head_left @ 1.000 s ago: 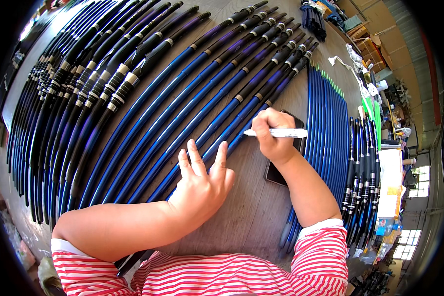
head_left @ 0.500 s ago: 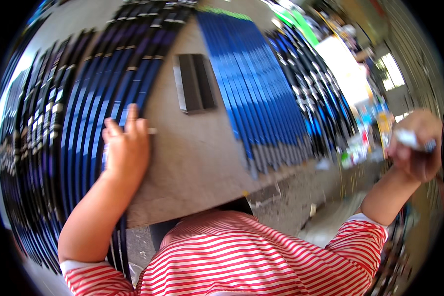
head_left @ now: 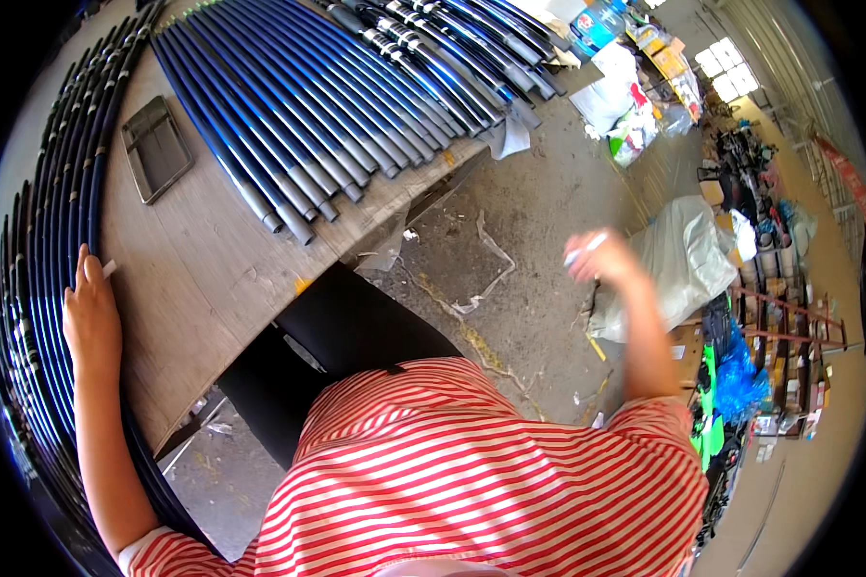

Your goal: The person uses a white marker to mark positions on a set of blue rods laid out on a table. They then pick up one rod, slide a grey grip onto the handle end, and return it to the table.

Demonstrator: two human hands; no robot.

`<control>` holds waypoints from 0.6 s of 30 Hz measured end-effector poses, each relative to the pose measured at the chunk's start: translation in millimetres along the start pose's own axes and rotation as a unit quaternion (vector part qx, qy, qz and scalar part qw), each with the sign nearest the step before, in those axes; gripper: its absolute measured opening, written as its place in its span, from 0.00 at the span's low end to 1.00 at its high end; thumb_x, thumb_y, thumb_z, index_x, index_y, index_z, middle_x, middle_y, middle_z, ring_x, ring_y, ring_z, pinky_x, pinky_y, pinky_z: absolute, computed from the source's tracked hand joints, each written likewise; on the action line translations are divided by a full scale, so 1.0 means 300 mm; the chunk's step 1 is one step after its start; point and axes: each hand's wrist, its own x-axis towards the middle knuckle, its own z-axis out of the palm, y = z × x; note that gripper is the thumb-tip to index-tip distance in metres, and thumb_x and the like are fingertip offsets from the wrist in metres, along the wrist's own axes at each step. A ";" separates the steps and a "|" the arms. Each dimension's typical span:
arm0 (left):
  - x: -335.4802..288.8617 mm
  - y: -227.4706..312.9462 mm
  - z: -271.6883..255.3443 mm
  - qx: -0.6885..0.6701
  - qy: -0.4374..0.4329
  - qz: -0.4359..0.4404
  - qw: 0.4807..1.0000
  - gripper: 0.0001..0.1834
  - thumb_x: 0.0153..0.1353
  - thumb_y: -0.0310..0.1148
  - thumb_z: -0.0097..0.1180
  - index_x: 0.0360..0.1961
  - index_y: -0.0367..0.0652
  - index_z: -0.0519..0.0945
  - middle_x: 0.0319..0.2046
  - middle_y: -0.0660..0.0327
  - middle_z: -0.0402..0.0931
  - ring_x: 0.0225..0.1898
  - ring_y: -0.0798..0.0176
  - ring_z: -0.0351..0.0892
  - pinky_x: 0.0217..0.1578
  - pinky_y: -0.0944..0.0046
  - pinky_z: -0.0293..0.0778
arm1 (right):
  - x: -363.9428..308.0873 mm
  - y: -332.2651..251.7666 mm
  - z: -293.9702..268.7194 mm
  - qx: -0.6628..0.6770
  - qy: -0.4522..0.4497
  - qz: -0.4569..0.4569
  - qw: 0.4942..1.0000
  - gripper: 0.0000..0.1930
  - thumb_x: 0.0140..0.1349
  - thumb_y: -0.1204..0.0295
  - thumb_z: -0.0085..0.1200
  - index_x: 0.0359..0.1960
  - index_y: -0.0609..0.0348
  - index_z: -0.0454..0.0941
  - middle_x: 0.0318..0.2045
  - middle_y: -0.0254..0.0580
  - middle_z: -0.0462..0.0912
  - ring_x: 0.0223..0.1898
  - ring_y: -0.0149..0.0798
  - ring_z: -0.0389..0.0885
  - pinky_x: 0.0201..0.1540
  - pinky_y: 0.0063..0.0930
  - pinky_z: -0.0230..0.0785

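My left hand (head_left: pixel 93 313) rests on the edge of a group of dark blue and black fishing rods (head_left: pixel 53 207) at the table's left. Its fingers are stretched out along the outermost rod. A short white piece (head_left: pixel 109 268) sticks out beside them; whether they pinch it is unclear. Away from the table, my right hand (head_left: pixel 608 262) is raised over the floor, slightly blurred. It is closed around a small white, tube-like thing (head_left: pixel 587 248), whose kind I cannot make out. Blue tapered poles with grey ends (head_left: pixel 298 111) lie side by side beyond the table's middle.
A dark rectangular tray (head_left: pixel 157 149) lies on the wooden table (head_left: pixel 197 260) between the rod groups. More black rods with silver fittings (head_left: pixel 433 48) lie farther right. A pale sack (head_left: pixel 669 260), a blue plastic bag (head_left: pixel 741 370) and loose plastic strips (head_left: pixel 486 264) are on the floor.
The view has swung right, bringing more floor into sight. My right hand, still around the white thing, appears closer to my body. My left hand stays on the rods.
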 end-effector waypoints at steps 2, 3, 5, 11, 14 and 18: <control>0.007 -0.034 0.023 0.007 0.011 0.010 1.000 0.12 0.57 0.23 0.46 0.44 0.35 0.66 0.59 0.53 0.63 0.33 0.44 0.78 0.30 0.56 0.79 | -0.132 -0.171 -0.128 0.031 0.086 -0.214 0.973 0.14 0.62 0.66 0.43 0.33 0.64 0.78 0.22 0.47 0.81 0.19 0.36 0.79 0.21 0.24 0.71; 0.005 -0.036 0.039 0.004 0.019 0.012 1.000 0.13 0.57 0.24 0.46 0.44 0.35 0.66 0.59 0.53 0.63 0.33 0.45 0.78 0.30 0.56 0.79 | -0.187 -0.172 -0.134 0.173 0.044 -0.339 0.924 0.15 0.62 0.63 0.44 0.32 0.63 0.78 0.22 0.47 0.81 0.19 0.35 0.79 0.21 0.24 0.71; 0.002 -0.016 0.032 0.005 0.012 -0.002 1.000 0.13 0.58 0.24 0.46 0.45 0.35 0.66 0.60 0.53 0.62 0.32 0.45 0.78 0.29 0.56 0.79 | -0.098 0.028 -0.096 0.406 -0.022 -0.369 0.835 0.13 0.60 0.62 0.46 0.28 0.57 0.76 0.22 0.41 0.78 0.21 0.33 0.78 0.22 0.24 0.71; 0.000 0.043 -0.004 0.001 0.035 0.043 0.998 0.13 0.57 0.22 0.44 0.45 0.35 0.66 0.60 0.53 0.62 0.37 0.44 0.77 0.34 0.57 0.78 | 0.112 0.481 0.250 0.157 0.049 0.149 0.975 0.06 0.55 0.69 0.48 0.26 0.54 0.76 0.23 0.33 0.76 0.20 0.28 0.71 0.22 0.23 0.68; -0.013 0.058 -0.075 -0.005 -0.010 -0.029 1.000 0.13 0.57 0.23 0.44 0.45 0.35 0.66 0.60 0.55 0.62 0.37 0.44 0.77 0.33 0.54 0.77 | 0.056 0.188 0.059 0.112 0.049 0.022 0.992 0.07 0.55 0.71 0.48 0.29 0.59 0.78 0.22 0.34 0.78 0.17 0.27 0.69 0.20 0.22 0.64; -0.010 0.070 -0.154 0.153 -0.173 0.044 0.972 0.20 0.57 0.28 0.43 0.52 0.35 0.68 0.62 0.54 0.59 0.61 0.62 0.61 0.52 0.59 0.66 | -0.180 -0.220 -0.013 0.338 0.177 -0.217 0.898 0.12 0.61 0.64 0.45 0.27 0.57 0.75 0.21 0.35 0.76 0.19 0.26 0.67 0.22 0.22 0.63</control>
